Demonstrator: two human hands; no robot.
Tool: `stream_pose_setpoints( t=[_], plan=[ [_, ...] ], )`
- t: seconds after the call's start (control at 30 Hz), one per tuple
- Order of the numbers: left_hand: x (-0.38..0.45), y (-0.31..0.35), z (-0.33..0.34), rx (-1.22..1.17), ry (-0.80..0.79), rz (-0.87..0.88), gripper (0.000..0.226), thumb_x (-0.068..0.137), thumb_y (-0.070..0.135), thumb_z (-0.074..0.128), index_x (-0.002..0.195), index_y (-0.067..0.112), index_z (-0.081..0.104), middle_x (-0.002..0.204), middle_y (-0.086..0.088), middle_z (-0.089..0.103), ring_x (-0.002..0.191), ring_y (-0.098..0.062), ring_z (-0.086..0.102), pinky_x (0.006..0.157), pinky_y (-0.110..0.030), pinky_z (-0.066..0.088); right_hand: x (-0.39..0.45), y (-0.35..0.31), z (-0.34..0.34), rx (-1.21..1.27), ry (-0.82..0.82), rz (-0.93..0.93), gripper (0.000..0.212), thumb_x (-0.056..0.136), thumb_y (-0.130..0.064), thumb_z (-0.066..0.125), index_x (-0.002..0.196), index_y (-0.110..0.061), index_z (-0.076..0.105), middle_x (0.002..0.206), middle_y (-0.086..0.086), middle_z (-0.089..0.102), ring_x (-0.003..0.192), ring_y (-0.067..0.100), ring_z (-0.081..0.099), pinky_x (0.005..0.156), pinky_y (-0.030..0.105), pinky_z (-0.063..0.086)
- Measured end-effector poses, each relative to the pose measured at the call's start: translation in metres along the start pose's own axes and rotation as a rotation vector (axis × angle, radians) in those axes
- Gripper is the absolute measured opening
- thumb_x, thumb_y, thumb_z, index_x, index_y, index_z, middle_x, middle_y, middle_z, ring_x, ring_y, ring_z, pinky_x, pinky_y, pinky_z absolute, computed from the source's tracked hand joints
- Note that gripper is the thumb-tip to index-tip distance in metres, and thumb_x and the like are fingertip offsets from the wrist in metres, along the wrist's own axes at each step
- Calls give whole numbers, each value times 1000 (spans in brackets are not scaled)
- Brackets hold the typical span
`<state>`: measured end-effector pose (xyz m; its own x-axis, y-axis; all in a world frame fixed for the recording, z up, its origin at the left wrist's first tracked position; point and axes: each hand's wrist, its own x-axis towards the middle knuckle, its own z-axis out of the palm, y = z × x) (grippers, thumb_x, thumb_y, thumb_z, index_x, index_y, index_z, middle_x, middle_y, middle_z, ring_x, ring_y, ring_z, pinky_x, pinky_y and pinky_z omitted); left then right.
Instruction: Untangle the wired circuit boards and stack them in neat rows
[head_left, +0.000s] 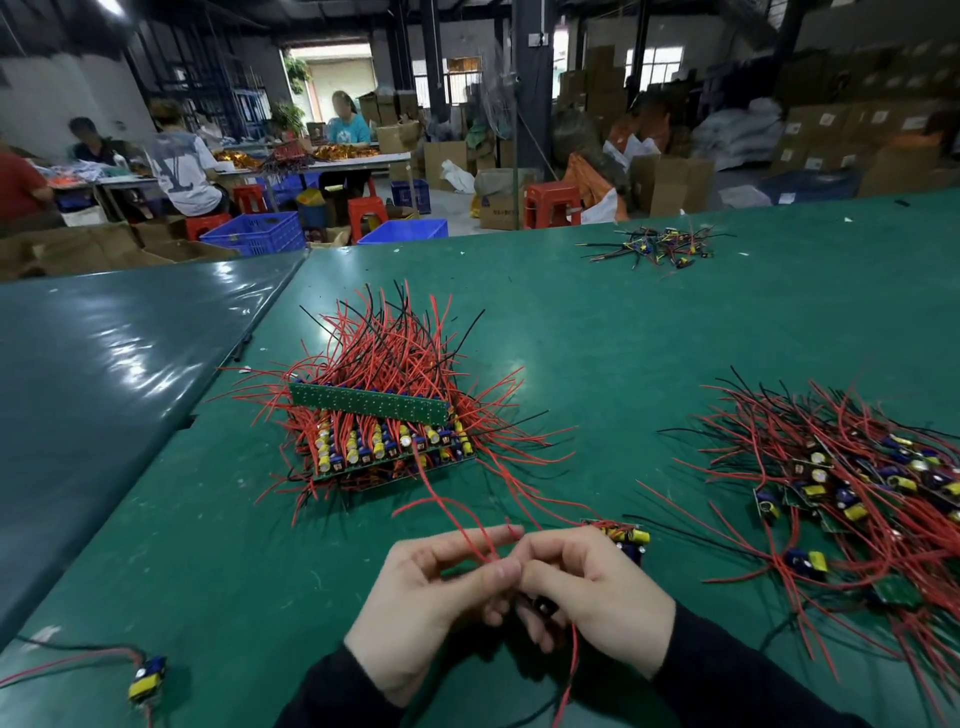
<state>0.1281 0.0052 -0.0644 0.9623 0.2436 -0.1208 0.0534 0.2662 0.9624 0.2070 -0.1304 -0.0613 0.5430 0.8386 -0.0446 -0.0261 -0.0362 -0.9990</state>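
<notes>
On the green table (623, 332) we see the tangled heap of wired boards (852, 499) at right, the stacked rows (384, 436) at centre, and nearest us the left hand (441, 597) and right hand (587, 587), fingers pinching red wires (457, 514) of one circuit board (626, 538).

Both forearms in dark sleeves reaching forward, left hand (436, 592) and right hand (587, 587) meeting at centre, fingertips together, fingers curled in a pinch
</notes>
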Motion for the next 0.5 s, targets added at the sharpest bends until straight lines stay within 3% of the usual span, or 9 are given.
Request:
stream_pose_setpoints(
  t=[0.1,0.33,0.5],
  plan=[
    [2,-3,4,-31,104,20,35,47,20,78,80,6,78,57,-13,62,43,-11,52,42,-17,44,0,-1,0,-9,10,-4,33,94,4,47,67,-10,59,49,-3,59,36,6,47,42,12,37],
    [4,-6,6,-83,252,37,11,47,10,76,55,4,70,59,-10,66,42,-10,55,40,-16,44,1,7,1,-77,115,-31,28,94,-4,54,68,-14,59,50,2,58,39,11,49,44,17,40],
    [2,-3,7,-112,196,30,13,52,10,74,63,3,72,60,-9,64,43,-11,55,41,-17,44,2,6,1,-34,110,-17,26,94,-6,52,69,-9,57,50,3,58,39,11,49,43,15,39]
  ],
)
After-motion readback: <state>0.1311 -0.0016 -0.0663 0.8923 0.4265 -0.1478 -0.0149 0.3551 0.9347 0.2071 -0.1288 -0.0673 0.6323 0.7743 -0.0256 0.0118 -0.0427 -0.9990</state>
